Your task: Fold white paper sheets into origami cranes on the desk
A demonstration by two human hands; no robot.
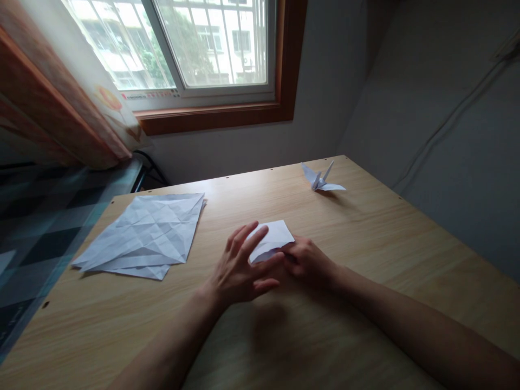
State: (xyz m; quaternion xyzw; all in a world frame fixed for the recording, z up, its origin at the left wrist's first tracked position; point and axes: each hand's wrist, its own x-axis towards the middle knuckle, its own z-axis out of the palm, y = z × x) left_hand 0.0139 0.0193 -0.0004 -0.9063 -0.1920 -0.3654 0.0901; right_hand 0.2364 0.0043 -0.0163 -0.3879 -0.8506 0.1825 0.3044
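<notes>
A small folded piece of white paper (273,234) is near the middle of the wooden table (227,341). My right hand (306,261) has its fingers closed on the paper's right, near corner. My left hand (244,265) hovers at the paper's left side with its fingers spread, covering part of it. Whether the left fingertips touch the paper I cannot tell. Farther back on the right stands a white paper crane (323,181) with its wings out.
Several creased white paper sheets (150,230) lie stacked on the table's left side. A checkered cloth surface (60,216) adjoins the left edge. Behind are a barred window (219,46), an orange curtain (60,92) and a wall with a cable (447,116).
</notes>
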